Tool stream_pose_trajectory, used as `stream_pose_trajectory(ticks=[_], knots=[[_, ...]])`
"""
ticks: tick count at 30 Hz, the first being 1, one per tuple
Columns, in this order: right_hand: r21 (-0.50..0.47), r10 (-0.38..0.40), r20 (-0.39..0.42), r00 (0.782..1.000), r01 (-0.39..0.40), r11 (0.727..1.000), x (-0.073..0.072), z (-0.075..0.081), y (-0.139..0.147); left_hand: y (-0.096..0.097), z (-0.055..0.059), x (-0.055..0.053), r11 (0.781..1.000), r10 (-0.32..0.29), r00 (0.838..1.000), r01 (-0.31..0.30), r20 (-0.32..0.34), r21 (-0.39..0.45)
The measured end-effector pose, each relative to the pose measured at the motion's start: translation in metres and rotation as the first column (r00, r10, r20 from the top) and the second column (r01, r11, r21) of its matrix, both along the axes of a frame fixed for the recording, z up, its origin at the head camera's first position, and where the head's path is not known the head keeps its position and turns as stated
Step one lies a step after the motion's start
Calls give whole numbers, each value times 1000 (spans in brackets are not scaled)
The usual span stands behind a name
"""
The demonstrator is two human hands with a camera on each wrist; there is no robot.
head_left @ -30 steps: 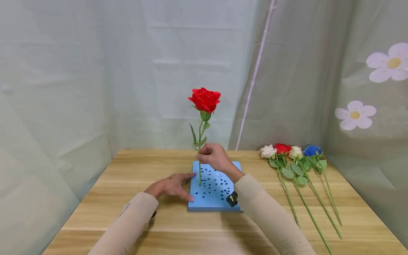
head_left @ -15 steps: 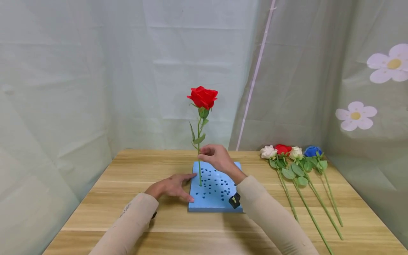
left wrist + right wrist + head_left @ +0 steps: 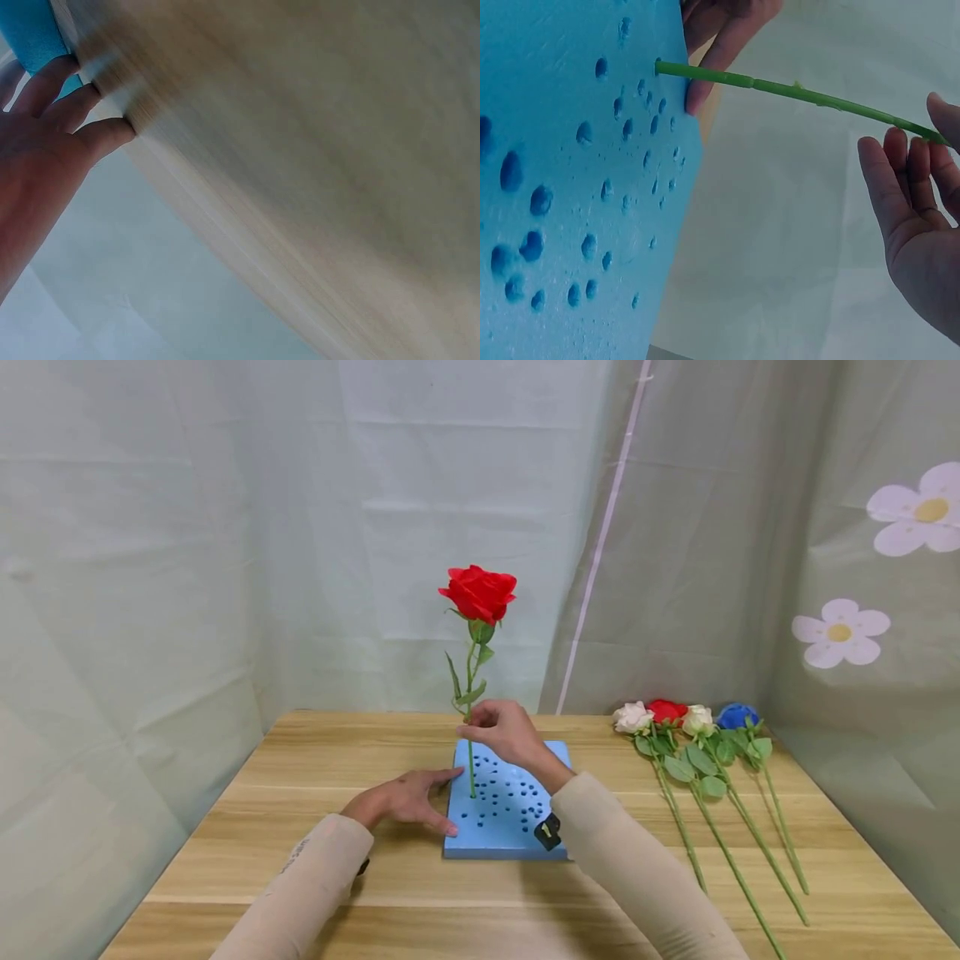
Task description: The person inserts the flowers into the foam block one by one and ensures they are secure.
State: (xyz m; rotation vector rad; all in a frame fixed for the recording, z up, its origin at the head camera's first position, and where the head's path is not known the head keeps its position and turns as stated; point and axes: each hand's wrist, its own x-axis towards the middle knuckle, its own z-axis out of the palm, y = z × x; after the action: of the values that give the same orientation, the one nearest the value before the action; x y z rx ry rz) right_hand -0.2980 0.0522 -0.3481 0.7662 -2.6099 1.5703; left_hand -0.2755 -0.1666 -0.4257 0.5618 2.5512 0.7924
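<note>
Red rose (image 3: 478, 594): stood upright, its stem (image 3: 472, 768) set into the blue block (image 3: 498, 841) near the left edge | Right hand (image 3: 506, 732) — the nearer — pinched the stem, block directly below the grip | Left hand (image 3: 409, 797): fingers spread, touching that edge

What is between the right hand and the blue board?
A leafless stretch of green stem from the upright red rose, clearest in the right wrist view.
</note>
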Motion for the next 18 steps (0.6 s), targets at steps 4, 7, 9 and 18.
stream_pose_trajectory(ticks=[4,7,9,18], knots=[[-8,-19,-7,1000,19,1000,-1,-2,-3,0,0,0,1000,9,1000,-9,4,2],[-35,-41,19,999,41,999,-2,-4,-4,1,0,-1,1000,12,1000,-12,5,1],[-59,-47,40,998,50,997,-1,-4,-5,1,0,-1,1000,14,1000,-14,5,-3],[-120,-2,62,998,10,993,-2,-3,-7,0,1,-1,1000,11,1000,-11,15,4]])
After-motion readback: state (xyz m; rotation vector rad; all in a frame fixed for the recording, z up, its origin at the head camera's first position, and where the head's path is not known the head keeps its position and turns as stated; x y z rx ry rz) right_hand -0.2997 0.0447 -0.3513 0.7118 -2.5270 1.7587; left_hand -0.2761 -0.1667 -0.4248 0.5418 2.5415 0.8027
